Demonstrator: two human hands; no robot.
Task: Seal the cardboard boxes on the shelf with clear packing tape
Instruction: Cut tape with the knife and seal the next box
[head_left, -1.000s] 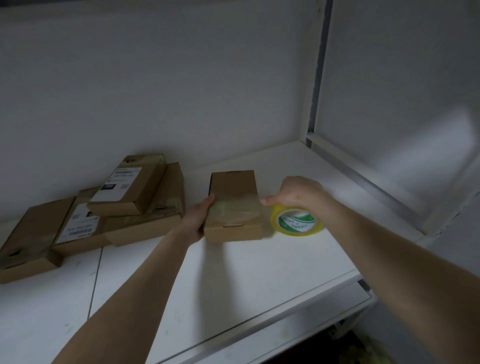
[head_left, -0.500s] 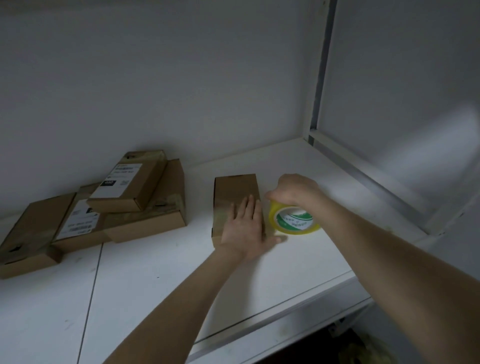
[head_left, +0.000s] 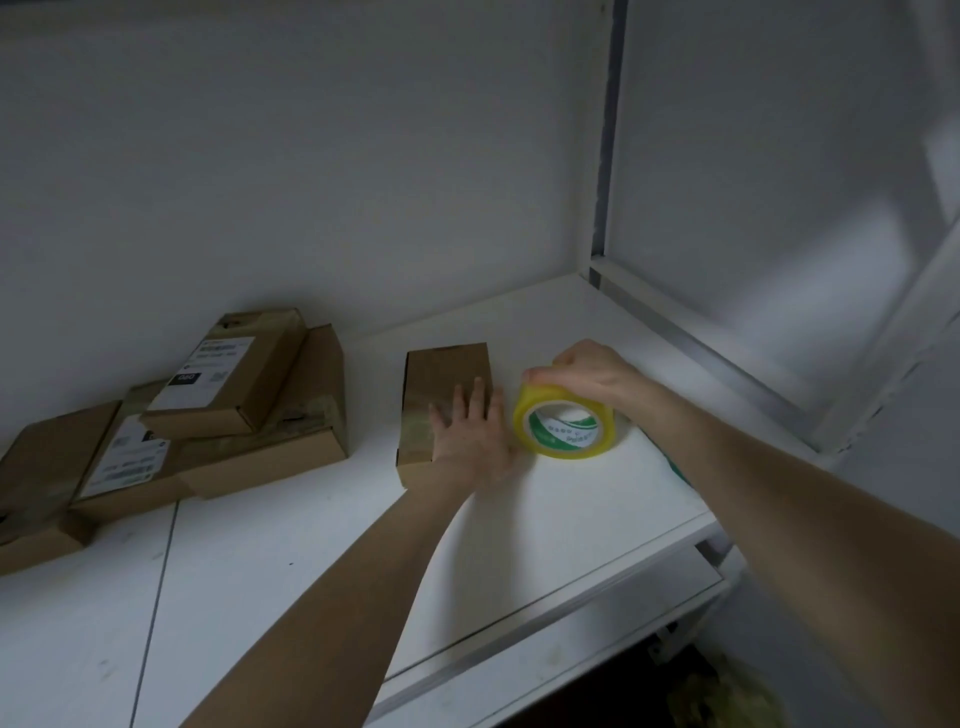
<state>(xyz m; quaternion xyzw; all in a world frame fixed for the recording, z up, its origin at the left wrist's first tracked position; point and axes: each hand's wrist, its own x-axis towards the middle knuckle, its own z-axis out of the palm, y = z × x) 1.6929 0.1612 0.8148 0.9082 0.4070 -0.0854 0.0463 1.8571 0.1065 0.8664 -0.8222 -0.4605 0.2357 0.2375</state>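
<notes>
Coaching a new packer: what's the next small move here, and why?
Probably tear the roll free at the box edge: the left hand lies flat on the box, pinning it, while the right hand grips the roll, standing beside it.

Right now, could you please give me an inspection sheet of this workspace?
Surface: white shelf, with a thin seam line at the left.
Job's things: small box lies flat mid-shelf; tape roll, yellow-tinted, stands on edge just right of it; pile of boxes at the left, four brown ones overlapping, two with white labels.
Clutter: nothing seen.
Hands: left hand lies flat, fingers straight, on the small box's near right part; right hand grips the tape roll from above.
Cables: nothing seen.
Surroundings: plain wall behind; metal post at the right corner; dim light; under the shelf too dark to tell.
</notes>
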